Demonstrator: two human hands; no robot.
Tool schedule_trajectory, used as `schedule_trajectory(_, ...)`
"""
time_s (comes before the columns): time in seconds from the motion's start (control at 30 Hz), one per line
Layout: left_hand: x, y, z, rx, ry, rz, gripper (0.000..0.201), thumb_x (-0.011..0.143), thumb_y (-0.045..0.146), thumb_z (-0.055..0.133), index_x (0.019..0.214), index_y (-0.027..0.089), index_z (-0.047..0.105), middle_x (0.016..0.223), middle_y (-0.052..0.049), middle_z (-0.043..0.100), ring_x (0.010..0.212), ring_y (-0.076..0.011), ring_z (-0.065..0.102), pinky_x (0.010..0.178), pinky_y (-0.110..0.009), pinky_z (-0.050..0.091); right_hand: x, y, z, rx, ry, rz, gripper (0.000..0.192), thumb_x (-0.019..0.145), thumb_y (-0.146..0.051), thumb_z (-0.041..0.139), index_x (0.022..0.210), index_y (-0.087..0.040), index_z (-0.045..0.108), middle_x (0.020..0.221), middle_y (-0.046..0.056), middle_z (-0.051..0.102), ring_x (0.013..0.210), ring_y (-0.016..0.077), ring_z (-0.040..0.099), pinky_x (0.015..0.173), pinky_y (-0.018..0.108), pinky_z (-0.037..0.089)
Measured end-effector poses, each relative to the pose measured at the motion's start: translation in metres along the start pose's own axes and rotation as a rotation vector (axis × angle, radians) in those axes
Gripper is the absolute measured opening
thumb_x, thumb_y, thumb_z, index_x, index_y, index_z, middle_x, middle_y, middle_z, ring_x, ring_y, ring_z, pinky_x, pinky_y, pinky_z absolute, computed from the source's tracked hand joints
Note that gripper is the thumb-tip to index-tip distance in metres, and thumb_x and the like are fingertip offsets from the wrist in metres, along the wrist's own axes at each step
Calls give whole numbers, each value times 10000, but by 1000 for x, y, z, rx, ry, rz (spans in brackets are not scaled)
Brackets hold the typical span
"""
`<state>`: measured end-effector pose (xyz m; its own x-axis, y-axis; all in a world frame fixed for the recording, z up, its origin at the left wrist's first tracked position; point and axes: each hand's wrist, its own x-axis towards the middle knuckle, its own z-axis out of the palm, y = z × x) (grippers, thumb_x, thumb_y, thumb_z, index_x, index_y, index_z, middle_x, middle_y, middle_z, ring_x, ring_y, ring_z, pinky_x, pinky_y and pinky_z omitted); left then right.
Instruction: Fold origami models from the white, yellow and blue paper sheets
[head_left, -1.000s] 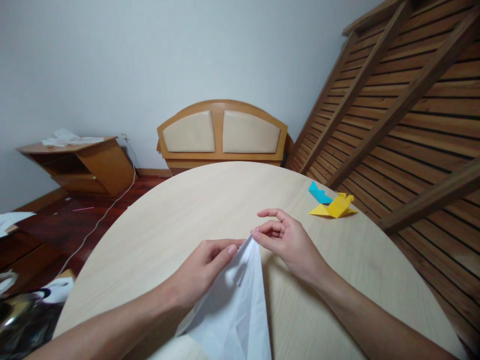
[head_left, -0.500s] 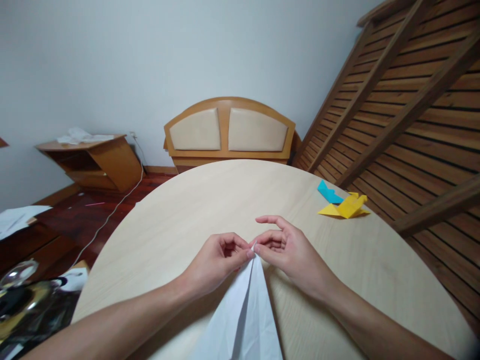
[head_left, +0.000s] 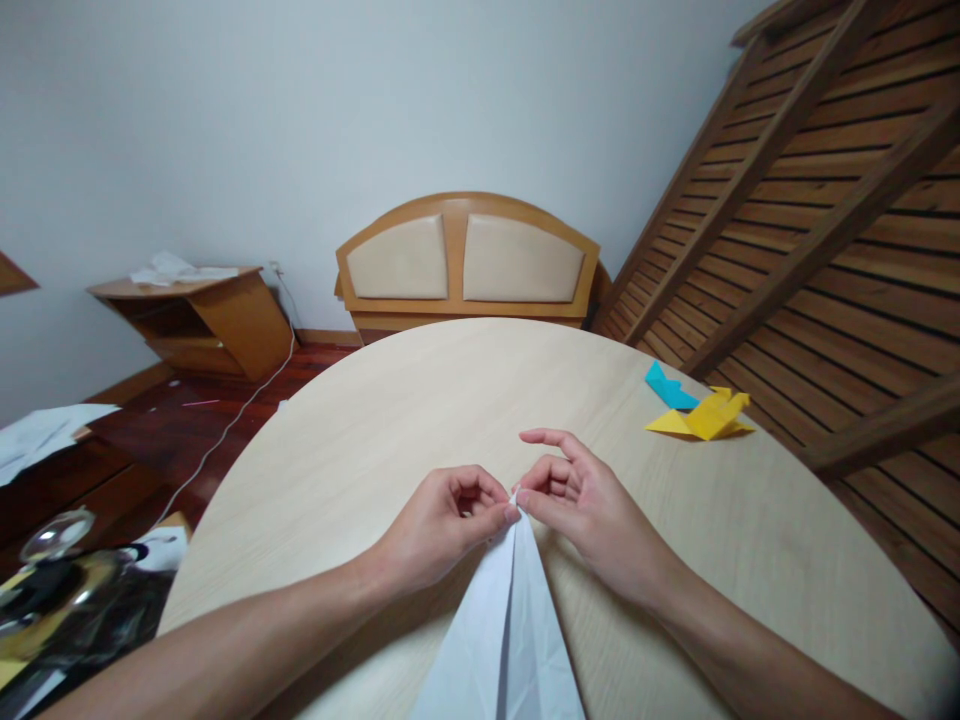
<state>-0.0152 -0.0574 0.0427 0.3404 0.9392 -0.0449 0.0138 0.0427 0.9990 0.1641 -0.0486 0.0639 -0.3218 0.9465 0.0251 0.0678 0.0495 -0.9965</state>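
A folded sheet of white paper (head_left: 480,640) narrows to a point away from me, with a lengthwise gap between its two flaps. Its near end runs out of the picture. My left hand (head_left: 450,520) pinches the tip from the left between thumb and fingers. From the right, my right hand (head_left: 581,500) grips the same tip with thumb and index finger, and one of its fingers stretches outward. The very tip is mostly covered by the fingertips.
The round wooden table (head_left: 420,390) bears a yellow origami figure (head_left: 705,415) and a blue origami piece (head_left: 669,388) at its right edge. Beyond stand a headboard (head_left: 469,255) and a slatted wooden frame (head_left: 840,250). Papers (head_left: 49,435) and a cabinet (head_left: 217,320) are on the left.
The whole view has shifted slightly, so the room appears a little further right. Both hands keep their pinch on the paper's tip; the gap between the flaps looks narrower.
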Motion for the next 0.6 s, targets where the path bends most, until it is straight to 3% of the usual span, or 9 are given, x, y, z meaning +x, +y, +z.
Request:
schedule_trajectory(0.3, 0, -2, 3, -68, -20, -7, 438, 748, 547, 787, 759, 140, 626, 635, 20, 561, 574, -90, 479, 571, -235, 380, 0, 0, 0, -40, -11, -27, 516, 749, -277, 690, 1217, -212, 481, 722, -43, 613, 676, 152, 617, 665, 297, 500)
schedule_trajectory(0.6, 1, -4, -1, -104, -44, -15, 392, 753, 477, 809, 743, 129, 628, 619, 23, 563, 558, -81, 472, 550, -223, 358, -1, 0, 3, 13, 4, 26, 554, 714, -305, 723, 1201, -203, 479, 717, -47, 625, 684, 159, 643, 671, 299, 516)
